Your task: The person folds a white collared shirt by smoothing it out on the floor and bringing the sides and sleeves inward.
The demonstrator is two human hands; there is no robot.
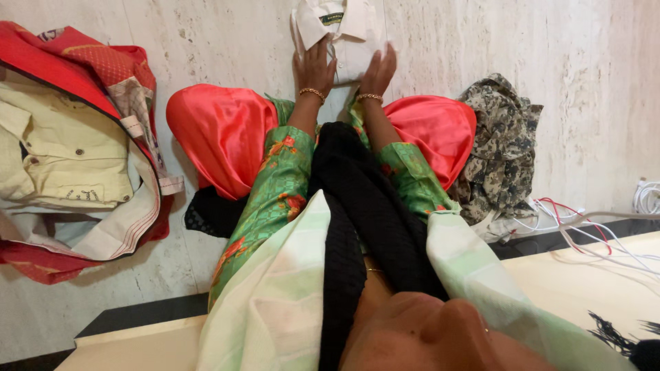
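A folded white collared shirt (347,34) lies on the pale stone floor at the top centre. My left hand (314,69) rests flat on its left side, fingers spread toward the collar. My right hand (379,71) presses on its right side, fingers together and pointing up. Both wrists wear thin gold bangles. My arms are in green floral sleeves, and a black scarf hangs down between them. My knees, in bright orange-red fabric, frame the shirt on both sides.
A heap of clothes (75,151) with red cloth and a cream buttoned shirt lies at the left. A camouflage-patterned garment (498,148) sits at the right. White and red cables (584,230) trail at the lower right beside a light wooden surface (591,275).
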